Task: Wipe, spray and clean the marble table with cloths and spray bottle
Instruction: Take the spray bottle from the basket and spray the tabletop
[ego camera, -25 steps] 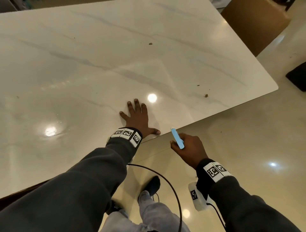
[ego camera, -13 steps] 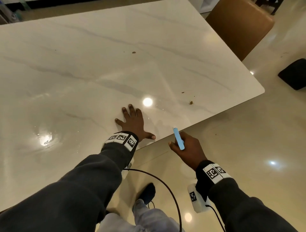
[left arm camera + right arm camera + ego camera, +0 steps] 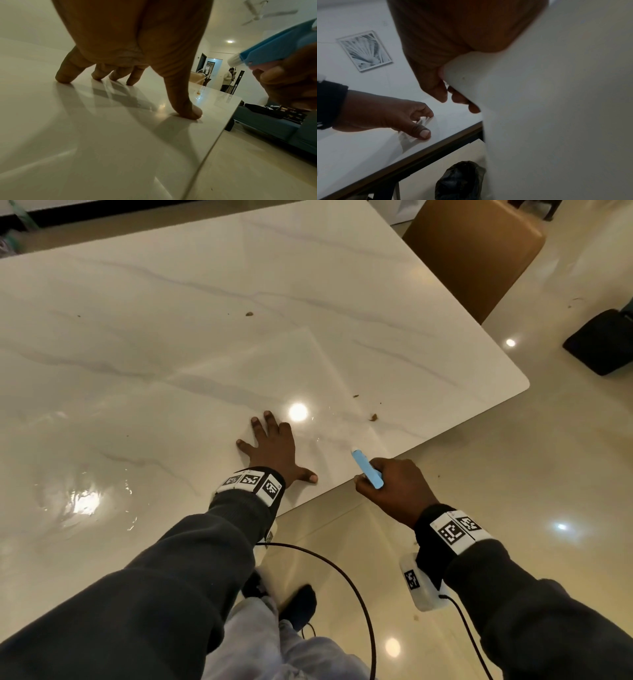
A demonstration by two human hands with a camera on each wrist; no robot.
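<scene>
Glossy marble table point(image 3: 205, 320) w/ brown crumbs point(image 3: 373, 417), wet patch; tan chair point(image 3: 479, 251) behind. Left hand point(image 3: 274, 450) splayed flat; spray bottle point(image 3: 367, 469) gripped by right hand point(image 3: 394, 491).

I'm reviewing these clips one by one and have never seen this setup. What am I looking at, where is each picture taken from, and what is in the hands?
There is no machine here: a person wears three cameras, one on the head and one on each wrist. The wide picture is the head view, looking down at both arms. The left hand rests on the marble table, fingers spread with their tips pressing the top; the left wrist view shows this from beneath the palm. The right hand grips a spray bottle with a blue head, held beside the table's near edge and aimed across it. In the right wrist view the bottle's white body fills most of the frame. On the table lie a few brown crumbs and a wet patch. No cloth shows in these pictures.
</scene>
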